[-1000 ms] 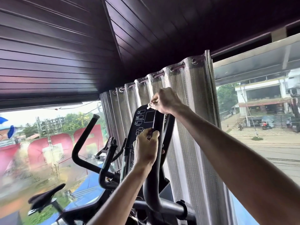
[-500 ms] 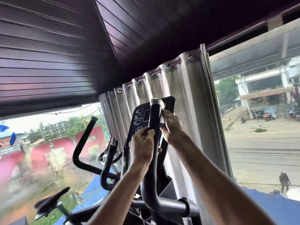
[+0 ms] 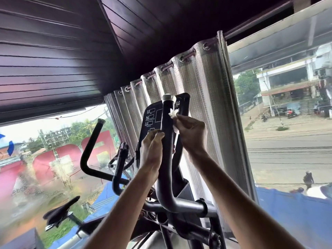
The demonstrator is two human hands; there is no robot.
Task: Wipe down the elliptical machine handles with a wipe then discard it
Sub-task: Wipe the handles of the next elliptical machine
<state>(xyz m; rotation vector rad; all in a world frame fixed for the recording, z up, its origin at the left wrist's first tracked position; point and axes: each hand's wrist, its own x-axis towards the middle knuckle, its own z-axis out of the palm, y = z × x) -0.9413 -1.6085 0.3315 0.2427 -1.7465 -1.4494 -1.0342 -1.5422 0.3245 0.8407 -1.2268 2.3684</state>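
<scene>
At frame centre, the right hand (image 3: 191, 135) pinches one white wipe (image 3: 173, 115) in curled fingers and presses it to the right side of the near handle (image 3: 166, 123). The wipe sits a little below the handle's silver cap, above and right of the left hand (image 3: 151, 151). The left hand is wrapped around the same black bar lower down, gripping it. Two upright handles show: the gripped one and a second handle (image 3: 90, 141) at centre left, untouched. One console (image 3: 152, 114) stands just behind the near handle, with a pleated curtain (image 3: 203, 97) behind that.
</scene>
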